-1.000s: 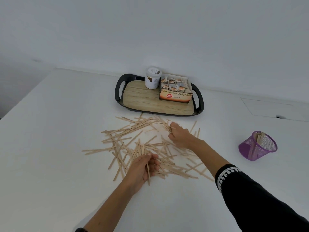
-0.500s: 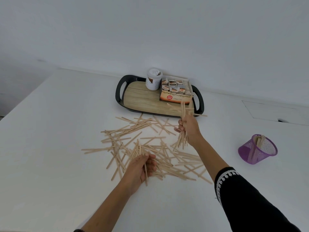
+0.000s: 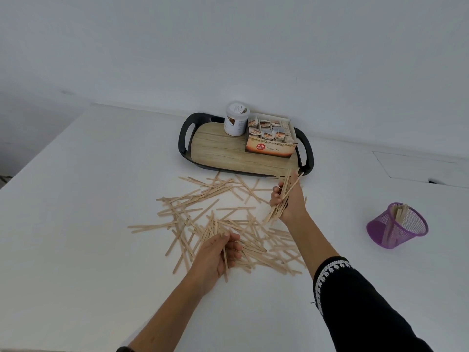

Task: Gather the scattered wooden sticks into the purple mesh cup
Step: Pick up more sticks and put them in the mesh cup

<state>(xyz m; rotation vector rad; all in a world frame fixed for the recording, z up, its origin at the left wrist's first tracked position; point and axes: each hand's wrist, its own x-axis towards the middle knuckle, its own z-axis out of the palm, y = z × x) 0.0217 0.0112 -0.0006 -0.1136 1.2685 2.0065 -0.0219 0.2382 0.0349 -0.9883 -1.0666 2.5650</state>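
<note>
While right hand (image 3: 289, 199) clutches raised stick bundle (image 3: 280, 201) and left hand (image 3: 215, 252) grips sticks in pile (image 3: 223, 224): gathering step. Next: carry bundle toward purple mesh cup (image 3: 397, 226), 3 o'clock, drop in upright.

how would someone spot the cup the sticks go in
Start at the black-rimmed wooden tray at the back of the white table, then look right and nearer, past the right hand. The purple mesh cup stands alone there, a few sticks already inside, the only purple thing on the table.
</note>
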